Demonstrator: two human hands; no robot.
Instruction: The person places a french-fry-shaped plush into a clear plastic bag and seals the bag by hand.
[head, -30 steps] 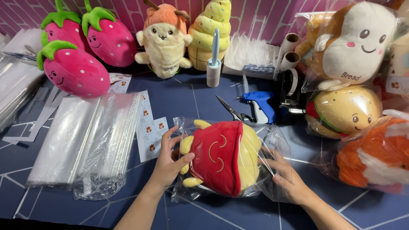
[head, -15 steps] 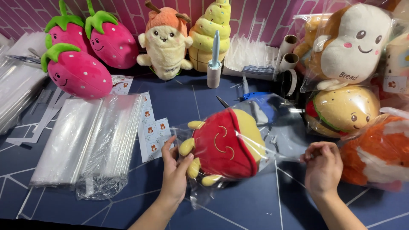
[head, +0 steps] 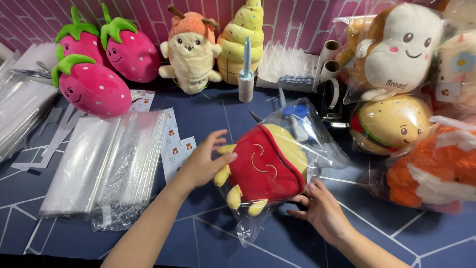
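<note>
1. Your left hand (head: 206,161) lies flat against the left side of the plush toy (head: 263,168), fingers spread and pressed on the clear bag (head: 297,149) that wraps it; it steadies the toy rather than closing around it.
2. Your right hand (head: 320,208) sits under the toy's lower right edge, fingers loosely apart, fingertips touching the bag's underside near the table.
3. The plush toy, a red pouch with yellow sticks and small yellow limbs, stands tilted between both hands at the centre of the dark blue table (head: 208,243). The bag's loose end hangs below the toy toward you, and its upper part billows up to the right.
4. Left of your left hand, a stack of flat clear bags (head: 94,164) lies near the forearm, with sticker sheets (head: 176,144) along its right edge, just beside your wrist.
5. Bare table shows in front of the toy and between your two forearms; that strip near the front edge is the widest open room.
6. Right of the bag, a bagged burger plush (head: 396,124) and a bagged orange plush (head: 436,171) crowd in close, leaving only a narrow gap.
7. Behind the toy, a lint roller (head: 246,74) stands upright, apart from the bag.
8. Along the back wall stand three strawberry plushes (head: 91,89), a cream animal plush (head: 191,54) and a bagged toast plush (head: 401,49), all well apart from your hands.
</note>
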